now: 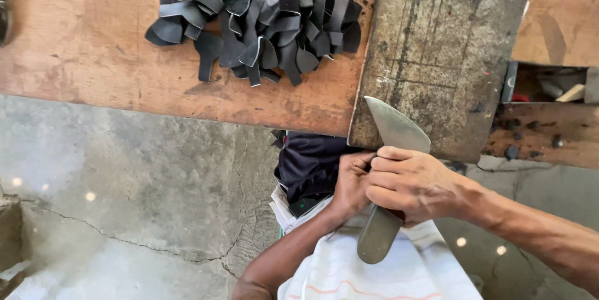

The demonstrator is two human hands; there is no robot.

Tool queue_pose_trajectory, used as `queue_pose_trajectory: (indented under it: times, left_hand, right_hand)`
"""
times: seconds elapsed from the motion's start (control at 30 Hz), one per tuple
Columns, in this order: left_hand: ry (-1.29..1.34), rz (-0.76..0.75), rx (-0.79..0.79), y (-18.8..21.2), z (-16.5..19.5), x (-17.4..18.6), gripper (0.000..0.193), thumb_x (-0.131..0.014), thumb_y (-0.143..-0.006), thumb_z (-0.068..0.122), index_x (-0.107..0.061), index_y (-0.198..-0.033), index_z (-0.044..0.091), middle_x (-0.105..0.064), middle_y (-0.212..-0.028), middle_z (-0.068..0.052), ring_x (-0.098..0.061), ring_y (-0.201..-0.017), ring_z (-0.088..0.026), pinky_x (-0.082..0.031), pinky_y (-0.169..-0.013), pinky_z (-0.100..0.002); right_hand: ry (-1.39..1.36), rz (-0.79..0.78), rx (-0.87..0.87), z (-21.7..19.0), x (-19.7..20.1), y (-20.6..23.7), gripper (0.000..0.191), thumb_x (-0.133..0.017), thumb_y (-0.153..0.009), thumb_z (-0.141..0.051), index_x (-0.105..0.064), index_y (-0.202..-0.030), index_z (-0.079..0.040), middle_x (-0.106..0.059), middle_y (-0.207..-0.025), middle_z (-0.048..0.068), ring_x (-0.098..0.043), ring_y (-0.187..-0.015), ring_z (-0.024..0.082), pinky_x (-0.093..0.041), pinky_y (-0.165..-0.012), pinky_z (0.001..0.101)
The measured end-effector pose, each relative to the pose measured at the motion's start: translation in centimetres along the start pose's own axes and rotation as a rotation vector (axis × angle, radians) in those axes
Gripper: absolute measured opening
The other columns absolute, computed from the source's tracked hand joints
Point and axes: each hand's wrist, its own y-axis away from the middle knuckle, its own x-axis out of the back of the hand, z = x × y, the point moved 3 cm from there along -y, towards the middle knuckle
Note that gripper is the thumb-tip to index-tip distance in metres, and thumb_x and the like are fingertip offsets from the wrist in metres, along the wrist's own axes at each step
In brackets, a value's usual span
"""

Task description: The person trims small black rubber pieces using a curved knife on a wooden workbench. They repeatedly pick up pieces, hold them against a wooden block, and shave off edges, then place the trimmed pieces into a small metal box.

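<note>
Pile of rubber pieces [262, 16] on wooden bench [93, 56], stone slab [437, 44] right of it, knife [390, 169] at slab's near edge.

Right hand [409, 181] comes in from the lower right, forearm bare, wrist bent slightly, back of hand up. Its fingers [390, 166] are curled tight in a fist grip, knuckles pointing left. Left hand [349, 184] rises from the bottom centre, forearm bare, wrist straight, tucked against the right hand and touching it. Left fingers [360, 161] are bent, tips pressed in beside the right knuckles. Both hands sit just below the near edge of the desk.
</note>
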Motion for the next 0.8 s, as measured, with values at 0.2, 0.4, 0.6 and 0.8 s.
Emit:
queue_pose_trajectory:
  times: [0.2, 0.4, 0.6, 0.8]
  left_hand:
    - [-0.072, 0.079, 0.253, 0.2, -1.1, -0.8, 0.042, -0.061, -0.108, 0.023, -0.069, -0.076, -0.002, -0.067, -0.067, -0.003, -0.058, -0.057, -0.006, -0.047, -0.052, -0.024]
    - [0.004, 0.067, 0.182, 0.4, 0.2, -1.5, 0.039, -0.056, -0.109, 0.028, -0.069, -0.087, -0.002, -0.069, -0.075, -0.003, -0.060, -0.061, -0.006, -0.049, -0.055, -0.024]
    - [-0.011, 0.065, 0.154, 0.6, 1.6, -2.1, 0.038, -0.054, -0.111, 0.025, -0.066, -0.085, -0.001, -0.065, -0.071, 0.000, -0.056, -0.059, -0.005, -0.046, -0.053, -0.025]
    - [-0.471, 0.158, -0.138, 0.5, 3.3, -2.0, 0.034, -0.058, -0.109, 0.020, -0.060, -0.083, -0.002, -0.053, -0.059, -0.004, -0.042, -0.058, -0.003, -0.039, -0.049, -0.029]
  right_hand:
    - [-0.074, 0.088, -0.100, -3.1, 2.5, 0.7, 0.030, -0.072, -0.066, -0.024, -0.053, -0.081, -0.006, -0.048, -0.075, 0.006, -0.054, -0.073, 0.030, -0.051, -0.082, 0.0471]
    - [-0.112, 0.090, -0.126, -6.4, 0.5, 2.8, 0.029, -0.076, -0.075, -0.023, -0.054, -0.085, -0.007, -0.050, -0.081, 0.005, -0.054, -0.079, 0.026, -0.052, -0.086, 0.0438]
    - [-0.074, -0.025, -0.135, -5.9, -1.5, 3.3, 0.042, -0.077, -0.054, -0.029, -0.050, -0.080, -0.008, -0.050, -0.080, 0.006, -0.052, -0.080, 0.029, -0.050, -0.082, 0.0422]
    - [-0.061, -0.007, -0.109, -5.6, -1.3, 2.7, 0.049, -0.077, -0.046, -0.029, -0.051, -0.080, -0.007, -0.052, -0.081, 0.008, -0.053, -0.079, 0.030, -0.048, -0.077, 0.0416]
